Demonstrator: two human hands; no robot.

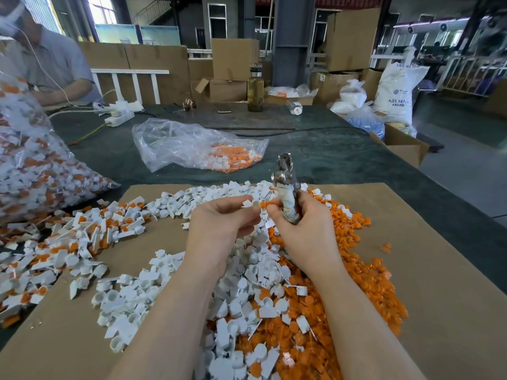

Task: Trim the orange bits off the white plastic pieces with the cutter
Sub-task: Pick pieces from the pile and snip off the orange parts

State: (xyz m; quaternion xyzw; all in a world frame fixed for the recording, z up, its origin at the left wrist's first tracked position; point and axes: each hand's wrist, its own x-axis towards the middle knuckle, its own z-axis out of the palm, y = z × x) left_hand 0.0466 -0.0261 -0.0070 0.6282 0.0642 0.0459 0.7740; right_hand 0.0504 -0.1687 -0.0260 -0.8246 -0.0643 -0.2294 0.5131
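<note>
Seen from a head-worn camera, looking down at two bare forearms over a cardboard sheet laid on a dark green surface. Left hand raised above the heaps, fingertips pinching one small white plastic piece with its orange bit pointing right. Right hand just beside it, grip wrapped tight around the taped handles of a metal cutter, blades pointing up and away, thumb and forefinger apparently nipping the orange bit as well; exact contact too small to tell. Below: a pile of trimmed white pieces at centre and left, a pile of loose orange bits at right, untrimmed two-colour pieces at far left beside a full clear bag. Further back, a second half-empty bag and a person seated at far left. Likely risks: cutter blades close to the fingers when brought round to the tiny part, so a nicked fingertip; piece slipping from so slight a pinch and vanishing into the white heap untrimmed; severed orange bit flicking into the wrong pile, since the heaps already mingle at their border.
</note>
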